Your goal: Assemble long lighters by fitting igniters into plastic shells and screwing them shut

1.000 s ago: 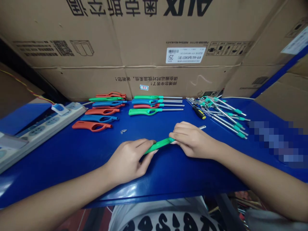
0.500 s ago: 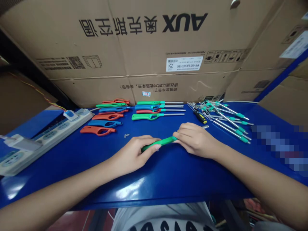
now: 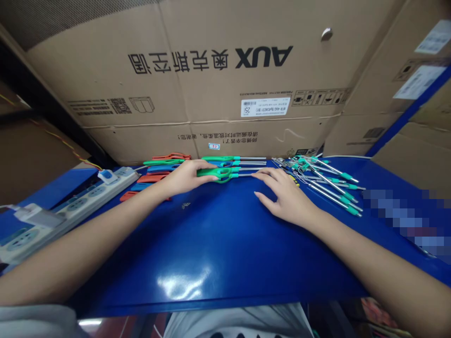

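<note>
At the front of the lighter row, my left hand (image 3: 188,176) is closed around the handle of a green long-nosed lighter (image 3: 221,175). My right hand (image 3: 282,192) is spread, thumb apart from the fingers, with its fingertips at the lighter's metal tube (image 3: 246,175); whether they touch it I cannot tell. Behind lie a blue lighter (image 3: 225,164) and another green lighter (image 3: 218,158), tubes to the right. Orange handle shells (image 3: 146,179) and other coloured ones lie left, partly hidden by my left arm.
Right of my right hand is a pile of metal tubes with teal ends (image 3: 334,188) and wires. A yellow-black screwdriver (image 3: 294,180) is mostly covered. Small screws (image 3: 185,205) lie mid-table. A white power strip (image 3: 77,202) runs along the left. A cardboard box wall (image 3: 211,94) stands behind.
Both hands have moved away from me to the lighter row, where the left now grips a green lighter. My right hand has let go of the green piece and opened. The view has tilted upward.
</note>
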